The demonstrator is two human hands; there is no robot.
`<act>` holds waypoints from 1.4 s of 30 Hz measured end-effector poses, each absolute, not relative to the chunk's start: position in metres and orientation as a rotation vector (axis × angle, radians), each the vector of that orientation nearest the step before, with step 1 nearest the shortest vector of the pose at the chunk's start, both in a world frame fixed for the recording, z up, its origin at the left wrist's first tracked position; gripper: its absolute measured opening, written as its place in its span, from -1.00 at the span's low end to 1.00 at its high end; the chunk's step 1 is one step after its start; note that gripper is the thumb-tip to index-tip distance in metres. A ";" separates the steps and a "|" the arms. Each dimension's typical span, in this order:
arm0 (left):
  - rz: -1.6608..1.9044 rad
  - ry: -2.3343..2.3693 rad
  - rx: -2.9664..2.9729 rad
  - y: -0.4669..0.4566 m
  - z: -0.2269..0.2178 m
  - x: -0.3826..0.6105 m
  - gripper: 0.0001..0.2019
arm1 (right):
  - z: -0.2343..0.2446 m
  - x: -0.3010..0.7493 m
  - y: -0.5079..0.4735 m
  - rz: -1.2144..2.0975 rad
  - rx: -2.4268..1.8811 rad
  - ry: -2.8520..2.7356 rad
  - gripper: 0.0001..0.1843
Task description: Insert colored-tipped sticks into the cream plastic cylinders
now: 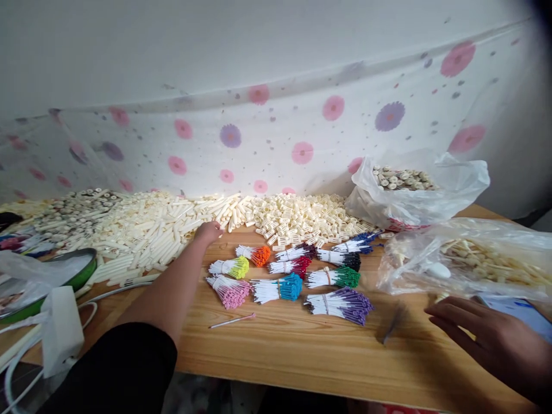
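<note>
A: Item one, left hand?
B: Arm stretched far forward across the wooden table; fingers curled down onto the heap of cream tubes at the back left. Whether it pinches one, cannot tell.
A: Right hand?
B: Near the front right edge, fingers spread, flat, holding nothing; plastic bag just beyond it.
A: Tubes?
B: Short, pale, loosely piled.

On the wooden desk the left hand reaches into a heap of cream tubes, while the right hand lies flat, fingers spread, near bundles of colour-tipped sticks.
</note>
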State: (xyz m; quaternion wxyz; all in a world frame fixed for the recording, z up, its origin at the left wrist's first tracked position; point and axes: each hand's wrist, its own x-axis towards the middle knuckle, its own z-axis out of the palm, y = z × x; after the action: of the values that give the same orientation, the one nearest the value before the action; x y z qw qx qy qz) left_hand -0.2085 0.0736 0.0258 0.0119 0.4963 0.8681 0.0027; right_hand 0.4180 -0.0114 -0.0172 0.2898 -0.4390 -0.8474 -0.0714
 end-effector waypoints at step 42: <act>0.847 0.646 0.977 -0.040 0.023 0.143 -0.54 | 0.024 0.315 -0.034 0.732 -0.796 -1.728 -0.67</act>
State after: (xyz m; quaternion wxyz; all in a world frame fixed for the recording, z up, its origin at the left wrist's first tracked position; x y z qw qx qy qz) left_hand 0.1429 -0.0397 0.0233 0.7499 0.4471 0.2958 0.3876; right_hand 0.3145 -0.0339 0.0244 0.5239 -0.3327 -0.7221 0.3057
